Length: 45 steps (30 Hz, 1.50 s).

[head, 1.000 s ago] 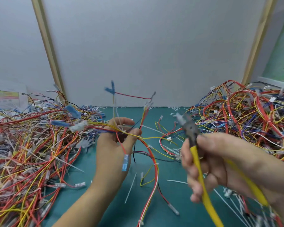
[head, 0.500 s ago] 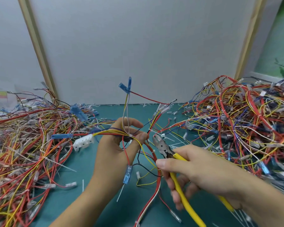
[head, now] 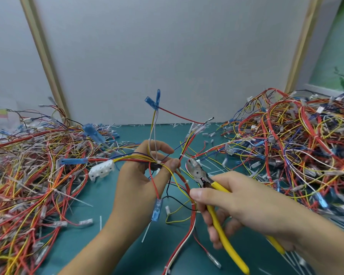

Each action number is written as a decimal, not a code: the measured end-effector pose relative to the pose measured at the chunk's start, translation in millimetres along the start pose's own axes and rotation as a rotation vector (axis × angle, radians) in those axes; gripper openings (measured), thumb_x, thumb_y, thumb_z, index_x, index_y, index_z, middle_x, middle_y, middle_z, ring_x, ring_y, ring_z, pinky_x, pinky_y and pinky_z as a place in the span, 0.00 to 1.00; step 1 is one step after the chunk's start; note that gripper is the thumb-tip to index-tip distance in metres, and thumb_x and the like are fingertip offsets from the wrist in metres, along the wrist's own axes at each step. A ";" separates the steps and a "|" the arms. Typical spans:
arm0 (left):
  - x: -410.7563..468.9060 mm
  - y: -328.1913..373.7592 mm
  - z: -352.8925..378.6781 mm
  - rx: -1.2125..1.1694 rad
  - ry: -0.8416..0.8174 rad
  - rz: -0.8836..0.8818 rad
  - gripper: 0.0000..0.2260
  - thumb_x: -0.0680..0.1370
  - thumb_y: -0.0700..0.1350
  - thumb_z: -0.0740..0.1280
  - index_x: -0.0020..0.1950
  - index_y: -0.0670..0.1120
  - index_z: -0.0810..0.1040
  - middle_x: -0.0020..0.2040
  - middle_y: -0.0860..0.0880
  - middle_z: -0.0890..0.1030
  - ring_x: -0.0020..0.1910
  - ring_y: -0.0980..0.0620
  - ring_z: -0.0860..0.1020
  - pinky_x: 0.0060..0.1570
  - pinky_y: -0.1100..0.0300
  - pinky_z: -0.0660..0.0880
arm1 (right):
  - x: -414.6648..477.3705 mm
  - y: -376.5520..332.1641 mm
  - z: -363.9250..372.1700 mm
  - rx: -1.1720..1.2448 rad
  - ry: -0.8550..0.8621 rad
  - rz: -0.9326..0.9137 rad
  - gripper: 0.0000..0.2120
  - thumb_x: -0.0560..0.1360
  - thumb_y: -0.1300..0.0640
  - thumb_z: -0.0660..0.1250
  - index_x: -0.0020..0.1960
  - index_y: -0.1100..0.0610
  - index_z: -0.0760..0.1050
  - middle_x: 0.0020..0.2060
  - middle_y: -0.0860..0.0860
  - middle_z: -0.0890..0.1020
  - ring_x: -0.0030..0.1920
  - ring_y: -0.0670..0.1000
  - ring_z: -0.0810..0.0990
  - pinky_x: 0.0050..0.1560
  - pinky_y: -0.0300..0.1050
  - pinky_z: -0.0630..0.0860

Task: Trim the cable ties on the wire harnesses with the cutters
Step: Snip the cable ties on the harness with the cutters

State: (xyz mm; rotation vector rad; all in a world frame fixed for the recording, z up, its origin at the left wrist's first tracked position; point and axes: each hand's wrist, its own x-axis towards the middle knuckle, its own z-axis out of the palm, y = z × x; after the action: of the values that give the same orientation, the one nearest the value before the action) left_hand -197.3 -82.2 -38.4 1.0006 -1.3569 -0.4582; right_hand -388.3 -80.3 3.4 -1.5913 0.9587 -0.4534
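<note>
- Pinching the harness [head: 135, 158] between thumb and curled fingers, our left hand [head: 141, 185] holds it up over the table [head: 125, 249], with the palm turned toward our right hand [head: 246, 205].
- We have the right hand wrapped round the yellow handles of the cutters [head: 197, 172]. The thumb lies along the upper handle and the fingers curl under both.
- The cutters' steel nose points up and left, just beside the left thumb. Its blades look slightly apart, and we cannot tell whether they touch a wire.
- We see a white tie [head: 158, 161] binding the wires just above the left thumb.
- Two thin wires rise from the left hand to a pair of blue terminals [head: 154, 100], and a red wire runs off from these to the right.
- A white plug [head: 101, 170] sits on the harness just left of the left hand, and a blue sleeve [head: 157, 210] dangles on a red wire below the palm.
- Red and white strands drop between our two hands to the table.
- A left pile [head: 28, 175] of harnesses lies well out from the left hand, and a right pile [head: 286, 145] lies beyond the right hand.
- White offcuts [head: 146, 232] lie on the table below the left wrist.
</note>
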 end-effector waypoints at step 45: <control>-3.9 10.3 3.2 0.051 -0.045 0.017 0.14 0.76 0.36 0.72 0.45 0.57 0.78 0.38 0.49 0.83 0.37 0.50 0.81 0.38 0.70 0.75 | 3.9 5.3 -1.3 -0.033 0.037 0.019 0.18 0.77 0.47 0.68 0.35 0.58 0.73 0.28 0.53 0.76 0.28 0.53 0.77 0.32 0.48 0.80</control>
State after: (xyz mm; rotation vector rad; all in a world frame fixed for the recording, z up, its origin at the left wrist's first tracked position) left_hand -203.8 -74.7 -32.8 1.0248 -1.4221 -0.4373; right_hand -388.7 -84.2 -2.1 -1.6069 1.0126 -0.4576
